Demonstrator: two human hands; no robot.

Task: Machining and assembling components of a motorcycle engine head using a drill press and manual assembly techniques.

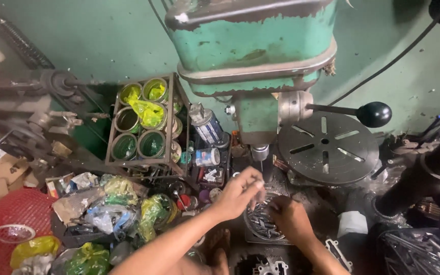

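Observation:
My left hand [239, 192] hovers over a round tin of drill bits [262, 224], its fingers pinched together on what looks like a thin bit; the fingertips are blurred. Beside it, my right hand [290, 218] reaches down into the same tin, fingers curled among the bits. Whether it grips one is hidden. Both hands sit just below the chuck [259, 153] of a green drill press [253, 46].
A round slotted press table [327, 147] and a black-knobbed feed lever [374, 114] lie to the right. A rack of green tins [146, 125], spray cans and plastic bags crowd the left. A red mesh basket [6, 219] sits at far left, metal scraps at lower right.

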